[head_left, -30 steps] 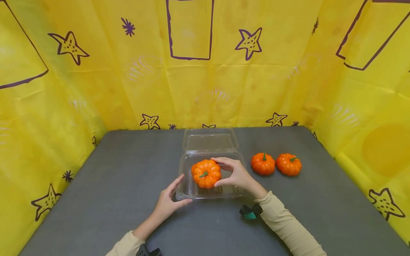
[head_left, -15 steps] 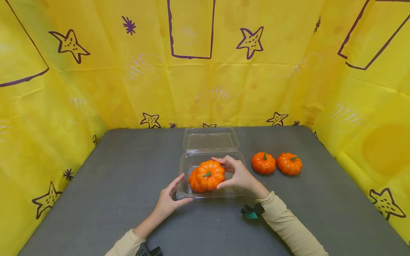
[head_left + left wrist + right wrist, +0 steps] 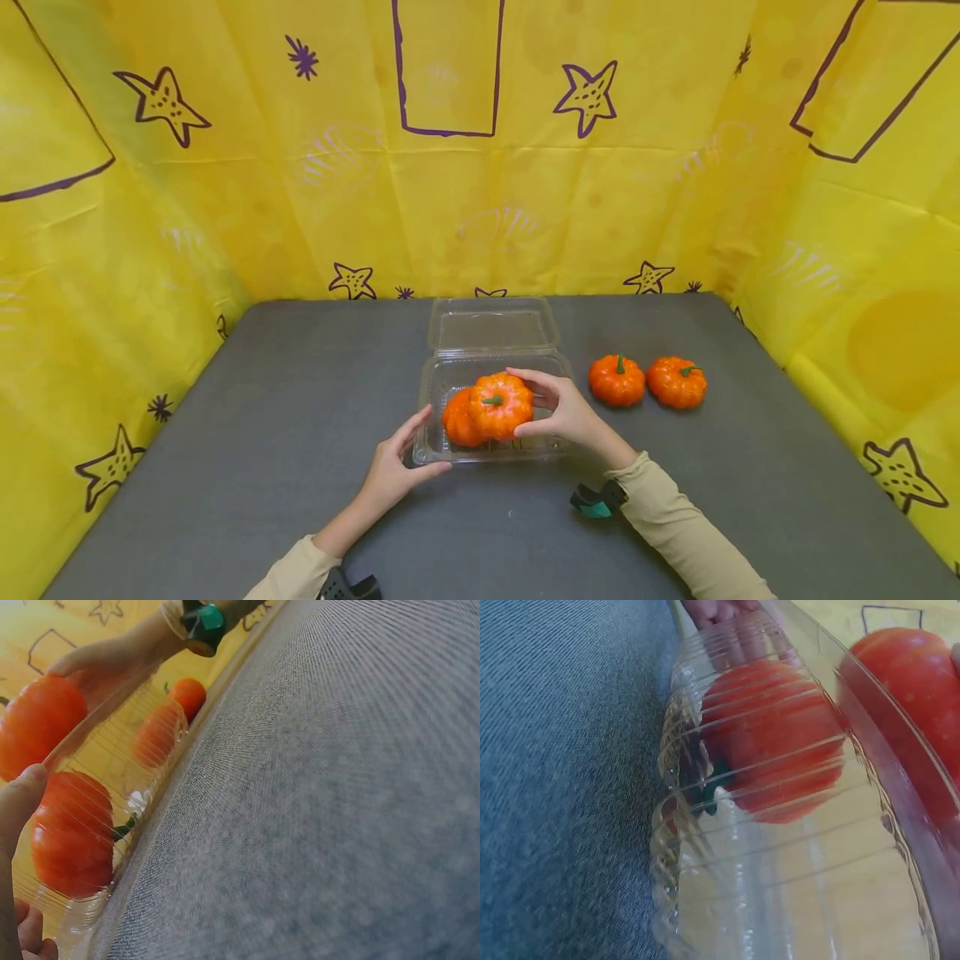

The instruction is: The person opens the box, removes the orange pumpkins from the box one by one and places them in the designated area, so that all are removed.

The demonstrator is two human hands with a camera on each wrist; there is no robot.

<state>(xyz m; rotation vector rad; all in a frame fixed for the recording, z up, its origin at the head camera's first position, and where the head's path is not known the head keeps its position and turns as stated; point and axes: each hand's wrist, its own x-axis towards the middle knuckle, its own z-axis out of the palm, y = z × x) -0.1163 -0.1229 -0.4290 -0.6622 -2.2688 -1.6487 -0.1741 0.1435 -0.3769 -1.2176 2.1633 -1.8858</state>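
Observation:
A clear plastic clamshell container (image 3: pixel 543 446) sits mid-table with its lid (image 3: pixel 492 327) folded open behind it. One orange pumpkin (image 3: pixel 456 422) lies inside at the left, also seen through the ribbed wall (image 3: pixel 71 832) (image 3: pixel 772 739). My right hand (image 3: pixel 519 402) grips a second orange pumpkin (image 3: pixel 501 406) between thumb and fingers, just above the container's middle. My left hand (image 3: pixel 429 442) grips the container's front-left corner, thumb (image 3: pixel 19 802) on the rim.
Two more orange pumpkins (image 3: pixel 617 380) (image 3: pixel 677 382) stand side by side on the grey table (image 3: pixel 262 433), to the right of the container. Yellow star-printed cloth walls (image 3: pixel 480 167) close in the back and both sides.
My right hand has carried its pumpkin a little right and up, uncovering the pumpkin that lies in the container's left part. The left hand has stayed on the corner.

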